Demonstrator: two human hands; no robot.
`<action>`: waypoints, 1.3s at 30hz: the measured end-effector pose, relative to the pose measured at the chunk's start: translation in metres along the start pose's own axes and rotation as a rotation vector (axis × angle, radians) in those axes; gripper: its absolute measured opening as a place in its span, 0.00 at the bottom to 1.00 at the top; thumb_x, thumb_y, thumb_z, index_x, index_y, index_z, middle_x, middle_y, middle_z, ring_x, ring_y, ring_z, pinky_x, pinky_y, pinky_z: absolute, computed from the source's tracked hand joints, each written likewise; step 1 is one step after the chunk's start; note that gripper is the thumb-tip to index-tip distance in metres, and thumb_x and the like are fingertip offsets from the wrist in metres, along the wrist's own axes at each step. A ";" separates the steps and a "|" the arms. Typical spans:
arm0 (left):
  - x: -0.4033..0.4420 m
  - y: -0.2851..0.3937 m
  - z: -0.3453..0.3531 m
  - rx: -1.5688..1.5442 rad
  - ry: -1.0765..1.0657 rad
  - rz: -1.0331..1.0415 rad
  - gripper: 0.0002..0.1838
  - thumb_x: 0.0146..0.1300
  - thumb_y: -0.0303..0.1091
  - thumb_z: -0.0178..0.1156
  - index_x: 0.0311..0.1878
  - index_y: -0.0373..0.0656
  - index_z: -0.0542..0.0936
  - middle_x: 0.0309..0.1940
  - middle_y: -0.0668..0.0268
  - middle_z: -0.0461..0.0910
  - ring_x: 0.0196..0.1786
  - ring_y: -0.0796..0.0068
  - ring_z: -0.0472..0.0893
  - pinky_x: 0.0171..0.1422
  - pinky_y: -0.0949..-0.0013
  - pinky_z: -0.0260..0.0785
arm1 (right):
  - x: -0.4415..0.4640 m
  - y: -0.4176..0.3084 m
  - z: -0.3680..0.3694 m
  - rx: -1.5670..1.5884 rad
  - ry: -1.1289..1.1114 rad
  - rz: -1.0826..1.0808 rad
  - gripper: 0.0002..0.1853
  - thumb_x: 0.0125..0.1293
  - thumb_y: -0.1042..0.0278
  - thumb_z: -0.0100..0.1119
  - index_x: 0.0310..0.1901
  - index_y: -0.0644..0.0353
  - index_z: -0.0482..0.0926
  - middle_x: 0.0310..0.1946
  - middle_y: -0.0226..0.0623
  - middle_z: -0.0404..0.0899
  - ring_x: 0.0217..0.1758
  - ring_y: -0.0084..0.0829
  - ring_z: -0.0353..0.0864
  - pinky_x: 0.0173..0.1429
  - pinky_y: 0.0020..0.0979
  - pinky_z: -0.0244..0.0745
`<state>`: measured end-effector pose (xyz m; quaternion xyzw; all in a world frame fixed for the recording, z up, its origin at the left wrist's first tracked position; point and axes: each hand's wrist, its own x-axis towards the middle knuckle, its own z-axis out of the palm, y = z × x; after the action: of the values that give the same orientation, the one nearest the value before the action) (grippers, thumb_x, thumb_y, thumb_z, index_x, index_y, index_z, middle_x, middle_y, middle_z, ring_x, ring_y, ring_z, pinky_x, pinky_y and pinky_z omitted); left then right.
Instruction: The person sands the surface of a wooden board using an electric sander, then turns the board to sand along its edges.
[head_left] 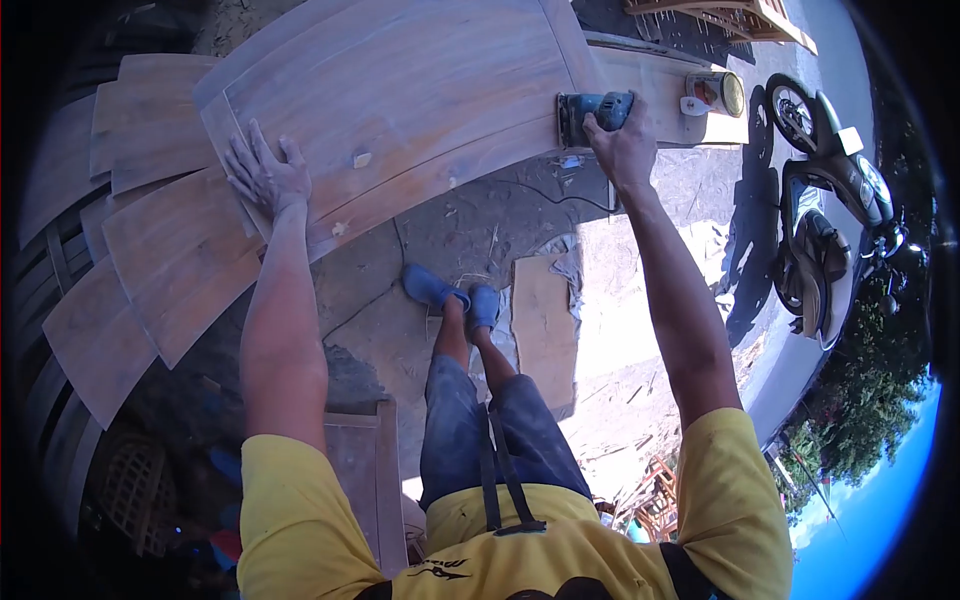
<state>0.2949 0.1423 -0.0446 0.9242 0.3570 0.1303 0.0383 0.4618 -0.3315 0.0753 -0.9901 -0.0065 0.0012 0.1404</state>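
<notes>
A large wooden panel (430, 90) with a framed edge lies in front of me, its surface dusty and streaked pale. My left hand (268, 175) rests flat on the panel's left end, fingers spread, whitened with dust. At the opposite end, my right hand (625, 145) is wrapped around a blue-green electric sander (600, 108). The sander's pad sits at the panel's right edge; my palm hides part of its body. A small pale chip (362, 159) lies on the panel between my hands.
Several wooden panels (180, 250) are stacked at the left. A can (712, 92) stands on a board beyond the sander. A dark cord (560, 198) runs below the panel. Flattened cardboard (543, 320) lies near my feet. A motorcycle (825, 215) is parked at the right.
</notes>
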 end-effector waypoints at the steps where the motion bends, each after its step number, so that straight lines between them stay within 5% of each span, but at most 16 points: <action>1: 0.000 0.000 0.000 -0.019 -0.004 0.002 0.38 0.77 0.59 0.52 0.88 0.65 0.62 0.89 0.56 0.54 0.91 0.47 0.48 0.91 0.36 0.35 | -0.016 -0.027 -0.001 0.047 -0.028 -0.007 0.45 0.60 0.49 0.78 0.74 0.57 0.66 0.50 0.62 0.81 0.49 0.65 0.87 0.55 0.59 0.84; 7: 0.000 0.002 -0.003 -0.048 -0.020 -0.005 0.38 0.76 0.59 0.52 0.88 0.65 0.62 0.89 0.56 0.54 0.91 0.47 0.47 0.91 0.35 0.34 | -0.115 -0.154 0.024 0.192 -0.251 -0.143 0.50 0.59 0.53 0.78 0.79 0.56 0.61 0.53 0.60 0.75 0.39 0.64 0.89 0.39 0.56 0.88; 13: 0.002 0.001 -0.006 -0.058 -0.032 -0.001 0.39 0.77 0.60 0.52 0.88 0.66 0.62 0.89 0.56 0.53 0.91 0.47 0.48 0.91 0.35 0.34 | -0.186 -0.231 0.041 0.335 -0.414 -0.389 0.53 0.55 0.56 0.81 0.80 0.53 0.60 0.56 0.59 0.74 0.40 0.61 0.89 0.39 0.54 0.88; 16: 0.001 0.001 -0.004 -0.047 -0.031 0.000 0.39 0.77 0.60 0.52 0.88 0.66 0.61 0.89 0.56 0.53 0.91 0.47 0.47 0.91 0.35 0.34 | -0.178 -0.219 0.040 0.326 -0.463 -0.432 0.52 0.56 0.56 0.80 0.80 0.53 0.60 0.57 0.60 0.73 0.43 0.60 0.89 0.40 0.54 0.89; 26: -0.001 0.000 -0.001 -0.065 -0.009 -0.007 0.38 0.77 0.59 0.53 0.88 0.66 0.62 0.89 0.56 0.53 0.91 0.46 0.47 0.91 0.35 0.33 | -0.043 -0.058 0.022 0.047 0.079 -0.027 0.46 0.59 0.50 0.78 0.76 0.55 0.65 0.52 0.57 0.78 0.47 0.64 0.88 0.51 0.60 0.86; 30: 0.000 0.001 0.002 -0.025 0.010 -0.016 0.38 0.77 0.59 0.53 0.87 0.66 0.63 0.89 0.59 0.54 0.91 0.48 0.49 0.92 0.38 0.36 | -0.048 -0.070 0.022 0.024 0.081 -0.036 0.46 0.60 0.51 0.78 0.76 0.56 0.65 0.52 0.58 0.79 0.47 0.64 0.88 0.51 0.59 0.86; 34: 0.001 -0.002 -0.001 -0.026 0.014 -0.003 0.38 0.76 0.59 0.53 0.87 0.66 0.63 0.89 0.59 0.54 0.90 0.48 0.49 0.92 0.38 0.36 | -0.106 -0.155 0.027 0.171 -0.166 -0.085 0.47 0.58 0.54 0.77 0.77 0.55 0.64 0.54 0.58 0.75 0.44 0.64 0.88 0.43 0.56 0.88; 39: 0.001 -0.001 -0.002 -0.084 -0.014 0.022 0.38 0.77 0.59 0.52 0.88 0.66 0.62 0.89 0.57 0.53 0.91 0.48 0.47 0.91 0.36 0.34 | -0.149 -0.224 0.043 0.313 -0.317 -0.371 0.51 0.52 0.63 0.79 0.78 0.53 0.62 0.54 0.59 0.74 0.38 0.61 0.88 0.40 0.54 0.88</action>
<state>0.2946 0.1439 -0.0422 0.9265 0.3407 0.1394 0.0783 0.3097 -0.1059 0.0960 -0.9257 -0.2090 0.1312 0.2866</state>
